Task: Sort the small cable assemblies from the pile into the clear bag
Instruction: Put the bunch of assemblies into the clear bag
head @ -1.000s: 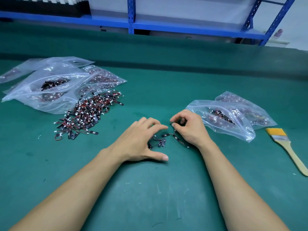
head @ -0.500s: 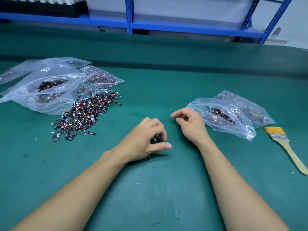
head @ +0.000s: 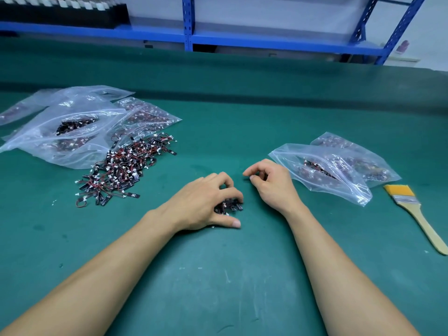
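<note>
A pile of small black, red and white cable assemblies (head: pixel 121 169) lies loose on the green mat at centre left. My left hand (head: pixel 201 202) rests on the mat with its fingers curled round a small bunch of cable assemblies (head: pixel 229 206). My right hand (head: pixel 271 183) hovers just to the right, fingers loosely curled, holding nothing that I can see. Right beside it lies a clear zip bag (head: pixel 322 173), its mouth open toward the hand, with some assemblies inside.
Several more clear bags (head: pixel 60 132) holding assemblies lie at the far left behind the pile. A yellow-bristled brush (head: pixel 417 212) with a wooden handle sits at the right edge. Blue shelving (head: pixel 189 23) runs along the back.
My left hand has closed over the few assemblies that lay between the hands and gathered them into its grip. My right hand let go of them and shifted slightly toward the bag.
</note>
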`<state>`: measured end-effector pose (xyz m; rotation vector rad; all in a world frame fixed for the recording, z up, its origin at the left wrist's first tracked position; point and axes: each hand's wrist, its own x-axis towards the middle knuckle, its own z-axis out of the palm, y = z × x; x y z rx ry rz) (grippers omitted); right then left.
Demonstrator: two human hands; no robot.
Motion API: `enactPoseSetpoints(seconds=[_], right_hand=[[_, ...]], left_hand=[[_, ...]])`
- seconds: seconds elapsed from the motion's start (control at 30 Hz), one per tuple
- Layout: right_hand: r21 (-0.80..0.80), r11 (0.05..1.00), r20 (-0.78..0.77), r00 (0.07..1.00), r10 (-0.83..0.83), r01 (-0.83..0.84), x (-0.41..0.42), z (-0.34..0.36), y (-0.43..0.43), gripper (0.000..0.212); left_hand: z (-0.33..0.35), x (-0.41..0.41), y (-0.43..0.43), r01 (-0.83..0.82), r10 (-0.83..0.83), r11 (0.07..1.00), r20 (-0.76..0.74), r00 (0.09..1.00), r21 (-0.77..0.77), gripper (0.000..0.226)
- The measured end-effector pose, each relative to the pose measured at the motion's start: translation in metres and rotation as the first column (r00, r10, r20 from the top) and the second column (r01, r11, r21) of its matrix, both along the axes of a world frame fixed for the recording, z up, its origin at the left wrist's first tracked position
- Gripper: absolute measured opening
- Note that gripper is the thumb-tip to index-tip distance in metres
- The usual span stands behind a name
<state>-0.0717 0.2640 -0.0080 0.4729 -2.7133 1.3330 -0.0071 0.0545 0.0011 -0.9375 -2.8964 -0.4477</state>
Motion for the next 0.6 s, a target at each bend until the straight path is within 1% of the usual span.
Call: enactPoseSetpoints(seconds=[0.07,0.23,0.3,0.4,0.47,0.5,0.57,0.6], right_hand=[[-0.001,1.000,-0.001,1.000,0.001,-0.001,0.000,-0.001,0.000,0.034],[0.012,1.000,-0.007,1.000,0.004,-0.004,0.000,-0.001,-0.001,0.031],[0.022,1.000,-0.010,1.000,0.010,-0.010,0.000,-0.001,-0.001,0.031],[0.030,1.000,-0.013,1.000,0.009,-0.009,0.001,0.000,-0.001,0.032],[0.031,0.999,-0.006,1.000,0.010,-0.010,0.001,0.000,-0.001,0.032],[0.029,0.999,-0.004,1.000,0.013,-0.013,0.001,0.000,-0.001,0.032],[0.038,0.999,-0.010,1.000,0.021,-0.021,0.001,-0.001,-0.002,0.030],[0.043,0.999,-0.014,1.000,0.024,-0.024,0.001,-0.001,-0.002,0.030]], left_hand=[[0.000,0.002,0.004,-0.012,0.012,1.000,-0.005,1.000,0.029,0.038],[0.003,0.006,0.007,-0.078,0.076,0.997,-0.116,0.990,-0.014,0.024],[0.004,0.005,0.006,-0.092,0.093,0.996,-0.139,0.986,0.014,0.017],[0.004,0.004,0.003,-0.092,0.108,0.990,-0.151,0.983,0.109,0.005],[0.005,0.002,0.001,-0.145,0.172,0.962,-0.098,0.980,0.232,0.004],[0.006,0.002,0.001,-0.197,0.220,0.928,-0.039,0.975,0.316,0.008],[0.011,-0.001,0.003,-0.307,0.291,0.827,0.109,0.951,0.471,0.019],[0.015,-0.003,0.007,-0.349,0.306,0.780,0.169,0.937,0.519,0.022]])
